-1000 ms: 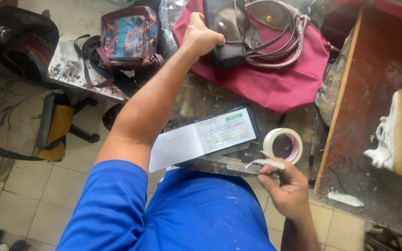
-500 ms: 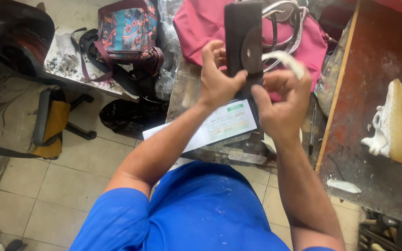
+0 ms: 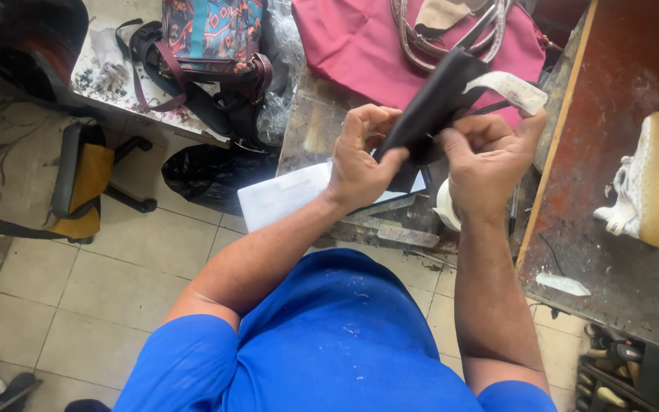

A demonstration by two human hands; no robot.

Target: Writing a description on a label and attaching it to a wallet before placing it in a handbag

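Note:
My left hand [image 3: 361, 156] and my right hand [image 3: 488, 156] both grip a flat dark leather piece [image 3: 438, 95], held tilted above the workbench. A pale worn strip [image 3: 514, 89] sticks out from its upper end, over my right thumb. Under my hands lies an open white booklet [image 3: 280, 194] on the bench edge, and a roll of white tape [image 3: 445, 207] shows just below my right hand, mostly hidden.
A pink bag [image 3: 360, 42] with a brown strapped purse [image 3: 451, 19] lies behind my hands. A patterned backpack [image 3: 209, 34] sits at the upper left. A red wooden shelf [image 3: 619, 152] at the right holds a white shoe [image 3: 646, 191]. A chair [image 3: 78, 183] stands on the tiled floor.
My left hand took the dark piece from the pink bag and brought it in; my right hand left the tape area and joined it. The piece is now tilted, lower and closer.

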